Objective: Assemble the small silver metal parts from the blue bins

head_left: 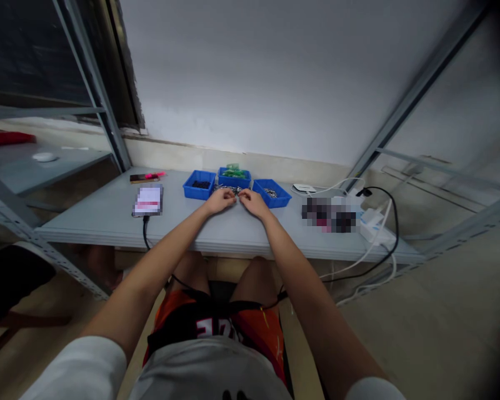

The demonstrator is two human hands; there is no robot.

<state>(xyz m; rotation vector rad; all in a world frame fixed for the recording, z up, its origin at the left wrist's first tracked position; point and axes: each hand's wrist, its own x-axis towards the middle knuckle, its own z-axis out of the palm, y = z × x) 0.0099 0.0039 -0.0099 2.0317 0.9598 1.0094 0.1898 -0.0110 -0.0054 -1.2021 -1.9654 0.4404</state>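
Observation:
My left hand (221, 201) and my right hand (253, 203) meet fingertip to fingertip over the grey shelf top. Both have curled, pinched fingers, and whatever sits between them is too small to make out. Just beyond the fingers lies a pile of small shiny metal pieces (230, 188), partly covered by my hands. To the left stands a blue bin (198, 193) with small dark parts in it. Behind the pile, another blue bin (234, 181) contains green items (233, 173). A third blue bin (278, 201), tilted in angle on the right, holds small silvery parts (270, 193).
A phone (148, 200) with a cable lies at the left, near a dark flat box (144, 178) and a pink pen-like item (155, 175). On the right are a blurred-out dark object (329, 214), a power strip (377, 226) and loose cables. Metal shelf posts flank both sides.

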